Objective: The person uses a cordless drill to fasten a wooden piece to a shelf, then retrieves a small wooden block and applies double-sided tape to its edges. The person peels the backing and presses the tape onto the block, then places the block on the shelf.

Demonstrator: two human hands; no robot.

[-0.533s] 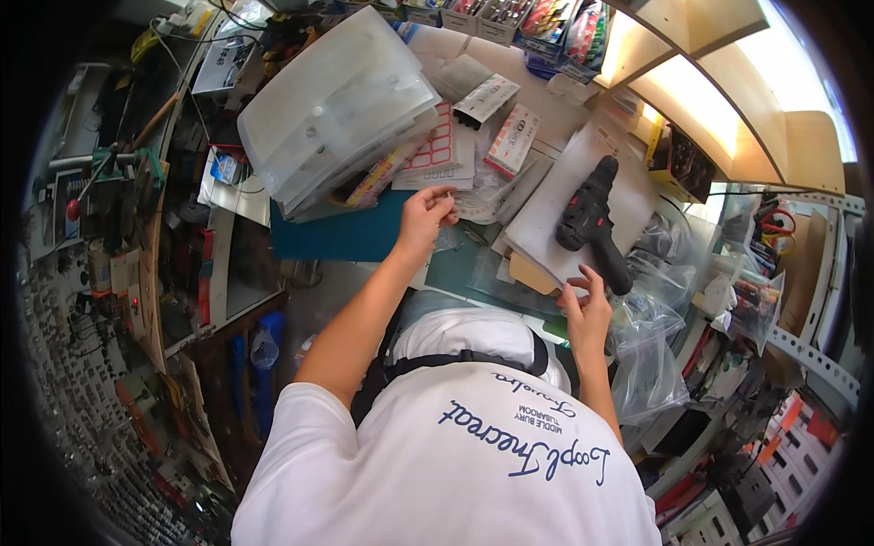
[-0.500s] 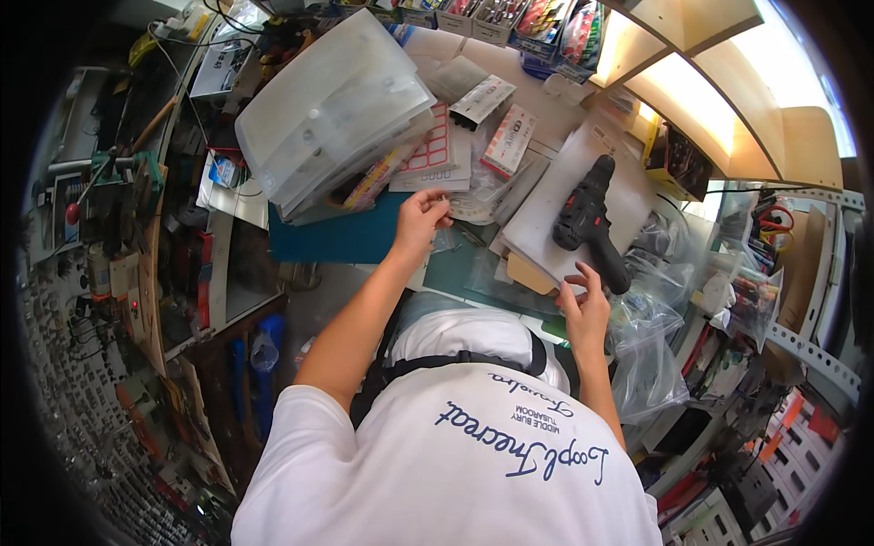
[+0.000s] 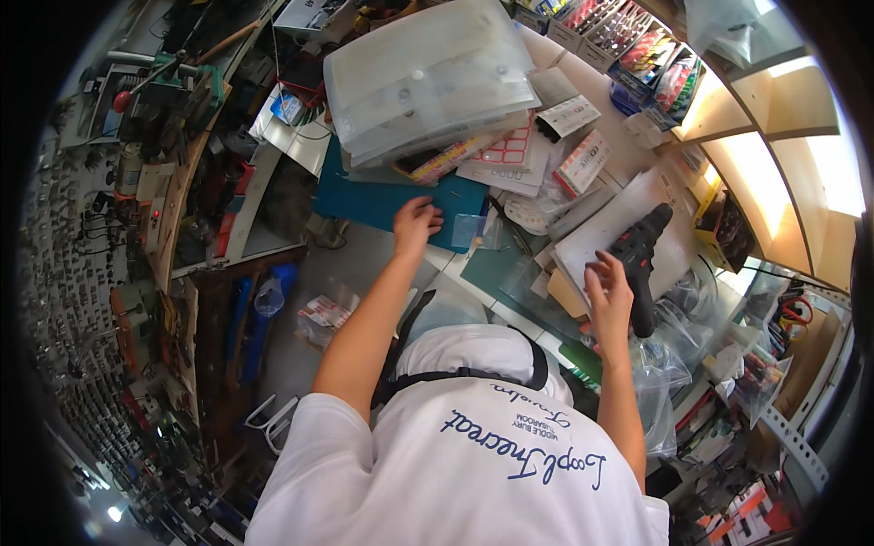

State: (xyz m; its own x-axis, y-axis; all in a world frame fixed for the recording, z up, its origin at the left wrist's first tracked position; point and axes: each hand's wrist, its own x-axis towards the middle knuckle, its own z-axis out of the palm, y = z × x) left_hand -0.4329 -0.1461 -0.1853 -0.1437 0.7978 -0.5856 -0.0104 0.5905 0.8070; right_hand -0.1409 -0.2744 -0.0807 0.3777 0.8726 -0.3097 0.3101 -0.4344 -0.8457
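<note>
My left hand [image 3: 417, 226] hovers at the near edge of a teal mat [image 3: 364, 197], its fingers loosely bent and apart, with nothing visible in them. A tiny metallic piece [image 3: 456, 193], too small to name, lies on the mat beyond the fingertips. Beside it is a small clear plastic bag [image 3: 468, 231]. My right hand [image 3: 612, 289] is by the near edge of a stack of white sheets [image 3: 587, 238], thumb and fingers parted. Just right of that hand, a black cordless drill [image 3: 640, 255] rests on the stack.
Translucent document cases [image 3: 423, 68] are piled at the back of the bench. Small white-and-red boxes [image 3: 583, 164] and a red-framed label sheet [image 3: 506, 150] lie beside them. Clear plastic bags [image 3: 660, 364] hang at the right. Wooden shelving [image 3: 733, 146] borders the far right.
The view has swung left, shifting the bench to the right in the picture. My left hand's pinched fingers have loosened, and the hand has moved back over the mat's near edge. My right hand is closer to the drill.
</note>
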